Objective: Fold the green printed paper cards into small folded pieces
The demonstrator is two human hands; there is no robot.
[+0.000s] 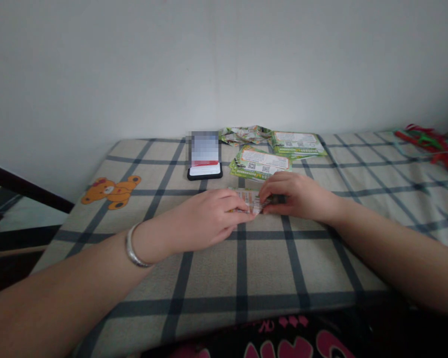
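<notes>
A small printed leaflet lies on the checked tablecloth, partly covered by both hands. From its left side, my left hand, with a silver bangle on the wrist, holds it with the fingers together. My right hand has its fingers curled in a pinch at the leaflet's right part, where a dark piece shows between thumb and fingers. Just beyond the hands is a fanned stack of green-edged leaflets. Another leaflet pile sits farther back, beside folded, creased leaflets near the wall.
A phone with a partly blurred screen lies left of the leaflets. An orange bear cutout is at the table's left edge. Red and green material lies at the far right. A plain wall borders the table's back.
</notes>
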